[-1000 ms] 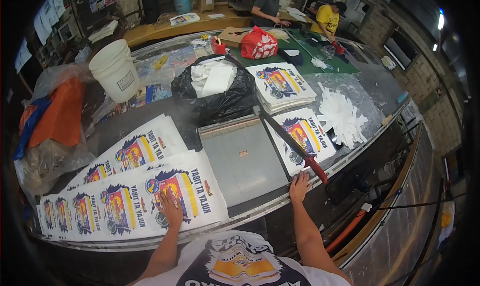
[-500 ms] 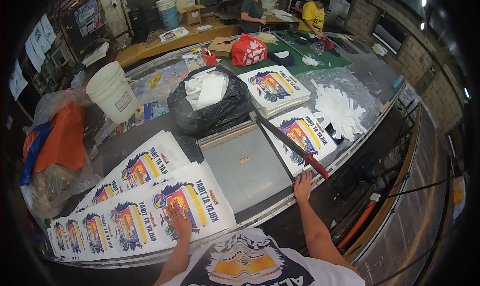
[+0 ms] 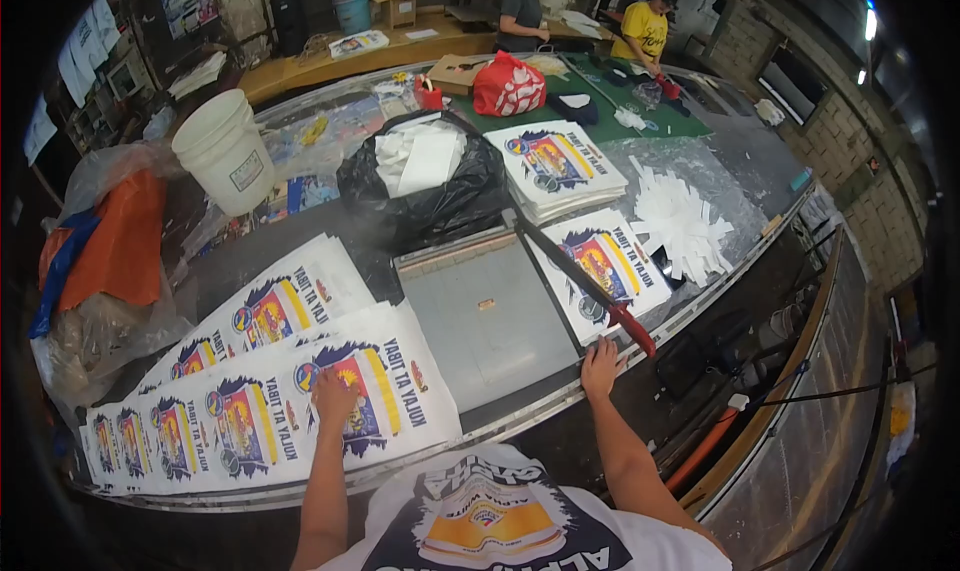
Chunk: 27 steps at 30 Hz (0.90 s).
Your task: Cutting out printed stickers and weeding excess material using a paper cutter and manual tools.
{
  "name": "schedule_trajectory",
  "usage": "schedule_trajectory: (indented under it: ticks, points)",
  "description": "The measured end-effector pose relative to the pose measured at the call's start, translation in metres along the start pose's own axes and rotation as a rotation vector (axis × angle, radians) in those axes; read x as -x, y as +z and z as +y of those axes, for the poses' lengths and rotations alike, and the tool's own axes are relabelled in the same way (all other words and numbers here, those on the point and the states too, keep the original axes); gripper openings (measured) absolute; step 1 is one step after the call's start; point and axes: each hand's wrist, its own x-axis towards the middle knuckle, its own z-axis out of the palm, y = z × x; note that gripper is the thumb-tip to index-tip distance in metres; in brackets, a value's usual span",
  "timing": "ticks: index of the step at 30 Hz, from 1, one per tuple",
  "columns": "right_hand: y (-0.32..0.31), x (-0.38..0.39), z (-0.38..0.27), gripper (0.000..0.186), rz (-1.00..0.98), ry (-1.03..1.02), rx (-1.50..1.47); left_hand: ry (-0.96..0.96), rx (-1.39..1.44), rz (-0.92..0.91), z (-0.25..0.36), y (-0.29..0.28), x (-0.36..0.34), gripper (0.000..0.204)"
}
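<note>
A long white printed sheet [image 3: 245, 426] lies across the near left of the table, its prints in blue, yellow and red. My left hand [image 3: 335, 401] rests on its rightmost print, fingers slightly bent, with nothing seen gripped. To the right of that sheet is a grey guillotine paper cutter [image 3: 485, 321], its dark blade [image 3: 572, 268] slanting toward a red handle [image 3: 632, 329]. My right hand [image 3: 602, 368] lies with fingers spread at the table's near edge, just left of the handle. Beyond the blade is a cut printed sheet [image 3: 605, 271]. Another printed strip [image 3: 270, 316] lies partly under the long sheet.
Past the cutter stand a black bag of white paper scraps [image 3: 425, 196] and a stack of printed sheets [image 3: 565, 171]. White paper strips [image 3: 682, 221] spread at right. A white bucket [image 3: 225, 156] and orange cloth [image 3: 115, 251] are at left. Two people [image 3: 640, 31] are at the far side.
My left hand has shifted forward over the print, its fingers drawn in more. My right hand stays by the cutter handle. The whole view has tilted slightly.
</note>
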Motion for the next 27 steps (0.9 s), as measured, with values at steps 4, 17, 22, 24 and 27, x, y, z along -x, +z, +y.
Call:
schedule_trajectory:
  ticks: [4, 17, 22, 24, 27]
  points:
    - [-0.001, 0.000, -0.001, 0.045, -0.010, -0.008, -0.016, 0.247, -0.033, 0.161, 0.014, 0.005, -0.044, 0.075]
    - [-0.026, 0.071, -0.124, 0.046, -0.035, -0.218, -0.803, 0.385, -0.152, 0.202, 0.014, 0.034, -0.050, 0.073]
    - [-0.018, 0.107, -0.229, 0.046, -0.406, -0.303, -1.050, 0.369, -0.095, 0.161, 0.020, 0.013, -0.058, 0.075]
    - [-0.013, 0.116, -0.259, 0.048, -0.595, -0.335, -1.026, 0.405, -0.066, 0.164, 0.023, -0.001, -0.068, 0.079]
    - [-0.004, 0.119, -0.285, 0.050, -0.572, -0.499, -0.898, 0.395, -0.067, 0.074, 0.026, -0.019, -0.085, 0.077]
